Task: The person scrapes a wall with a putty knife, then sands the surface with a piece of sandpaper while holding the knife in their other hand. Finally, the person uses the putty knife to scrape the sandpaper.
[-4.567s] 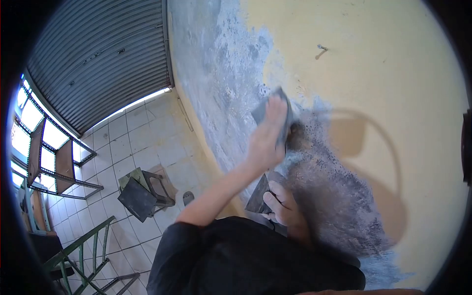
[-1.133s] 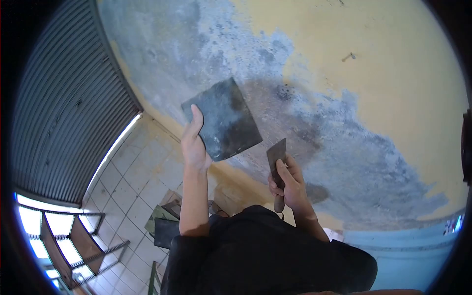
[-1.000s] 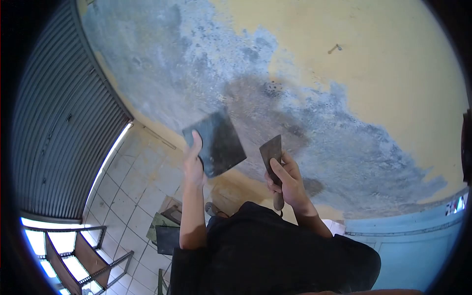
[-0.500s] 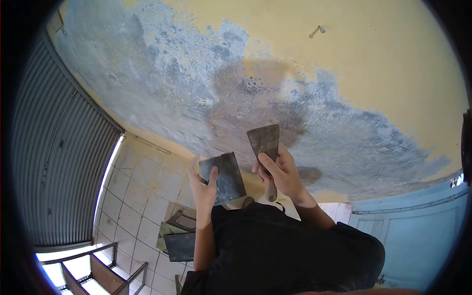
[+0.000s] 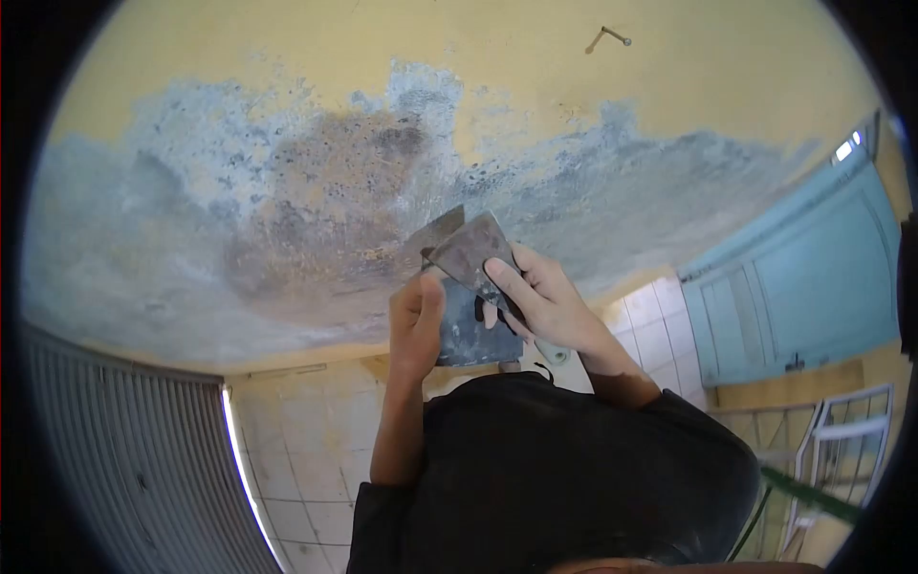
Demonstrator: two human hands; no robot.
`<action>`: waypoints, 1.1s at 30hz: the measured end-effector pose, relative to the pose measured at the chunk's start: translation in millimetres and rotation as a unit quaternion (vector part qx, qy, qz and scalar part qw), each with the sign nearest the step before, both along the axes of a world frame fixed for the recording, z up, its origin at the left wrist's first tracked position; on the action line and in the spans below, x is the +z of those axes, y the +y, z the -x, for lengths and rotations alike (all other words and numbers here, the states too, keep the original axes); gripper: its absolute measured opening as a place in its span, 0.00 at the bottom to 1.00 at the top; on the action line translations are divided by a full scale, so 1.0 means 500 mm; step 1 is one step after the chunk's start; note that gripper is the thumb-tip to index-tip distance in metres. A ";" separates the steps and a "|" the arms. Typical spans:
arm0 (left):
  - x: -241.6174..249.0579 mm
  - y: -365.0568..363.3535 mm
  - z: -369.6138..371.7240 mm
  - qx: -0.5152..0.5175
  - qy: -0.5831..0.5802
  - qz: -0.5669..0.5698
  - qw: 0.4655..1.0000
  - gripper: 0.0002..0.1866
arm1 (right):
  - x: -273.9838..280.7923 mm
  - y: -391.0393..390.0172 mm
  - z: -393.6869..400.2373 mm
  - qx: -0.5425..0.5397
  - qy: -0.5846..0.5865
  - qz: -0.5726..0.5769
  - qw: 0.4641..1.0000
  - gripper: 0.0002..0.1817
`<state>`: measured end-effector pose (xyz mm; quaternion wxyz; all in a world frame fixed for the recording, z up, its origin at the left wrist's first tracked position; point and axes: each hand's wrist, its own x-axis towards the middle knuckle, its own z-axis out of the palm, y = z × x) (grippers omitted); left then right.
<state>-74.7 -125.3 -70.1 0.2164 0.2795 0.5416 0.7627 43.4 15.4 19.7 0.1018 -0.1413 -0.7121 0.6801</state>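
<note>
My right hand (image 5: 557, 304) is closed on a broad putty knife (image 5: 470, 251), its thumb lying along the blade and the blade pointing up and left. Low under that hand, a pale green handle end (image 5: 553, 353) shows. Behind the knife, a second flat, brownish-grey blade-like shape (image 5: 436, 230) sticks out at the upper left. My left hand (image 5: 413, 320) is curled at the left edge of a dark, dusty rectangular plate (image 5: 469, 342), thumb uppermost. The knife overlaps the plate's upper part, and fingers of my right hand cross in front of it.
Ahead stands a yellow wall (image 5: 535, 67) with a wide patch of grey-blue, scraped-looking surface (image 5: 316, 182). A bolt or hook (image 5: 612, 40) juts from it high up. A ribbed shutter (image 5: 134, 450) is at the left, a blue door (image 5: 803, 277) at the right, and pale floor tiles (image 5: 296, 469) lie below.
My hands have come together, so the putty knife now overlaps the plate. The knife blade has tilted left. The view has turned right, showing more of the blue door.
</note>
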 end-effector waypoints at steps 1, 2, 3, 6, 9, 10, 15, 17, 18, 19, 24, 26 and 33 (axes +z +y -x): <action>0.005 0.001 0.021 -0.046 0.011 -0.015 0.999 0.14 | 0.001 -0.006 0.011 -0.008 -0.008 -0.025 1.000 0.15; 0.029 -0.003 0.042 -0.063 0.070 0.058 0.994 0.14 | 0.002 -0.012 0.019 -0.016 -0.015 -0.050 0.998 0.15; 0.052 0.008 0.050 -0.084 0.074 0.059 0.992 0.14 | 0.007 -0.021 0.021 -0.037 -0.013 -0.048 0.998 0.15; 0.087 0.036 0.053 -0.082 0.041 -0.019 0.996 0.14 | 0.029 -0.048 0.014 -0.091 -0.018 -0.037 0.995 0.15; 0.093 0.049 0.057 -0.115 0.029 -0.052 0.992 0.15 | 0.021 -0.075 -0.011 -0.130 -0.013 0.019 0.991 0.13; 0.089 0.051 0.059 -0.128 0.030 -0.049 0.990 0.15 | 0.014 -0.081 -0.024 -0.120 0.018 0.064 0.991 0.13; 0.088 0.071 0.072 -0.091 -0.025 -0.079 0.992 0.19 | 0.022 -0.095 -0.084 -0.093 0.036 0.117 0.988 0.19; 0.078 0.076 0.087 -0.090 -0.022 -0.084 0.992 0.19 | 0.021 -0.104 -0.094 -0.097 0.023 0.112 0.989 0.23; 0.083 0.077 0.090 -0.084 -0.021 -0.087 0.992 0.18 | 0.017 -0.109 -0.093 -0.122 0.020 0.095 0.988 0.24; 0.088 0.078 0.091 -0.077 -0.020 -0.090 0.993 0.17 | 0.013 -0.114 -0.092 -0.147 0.016 0.079 0.986 0.25; 0.097 0.086 0.078 -0.050 -0.019 -0.076 0.996 0.16 | -0.019 -0.114 -0.078 -0.204 0.045 -0.031 0.978 0.24; 0.092 0.085 0.077 -0.046 -0.007 -0.068 0.997 0.16 | -0.027 -0.110 -0.077 -0.216 0.054 -0.078 0.972 0.23; 0.077 0.084 0.070 -0.048 -0.024 -0.078 0.995 0.16 | -0.038 -0.096 -0.080 -0.222 0.054 -0.096 0.969 0.21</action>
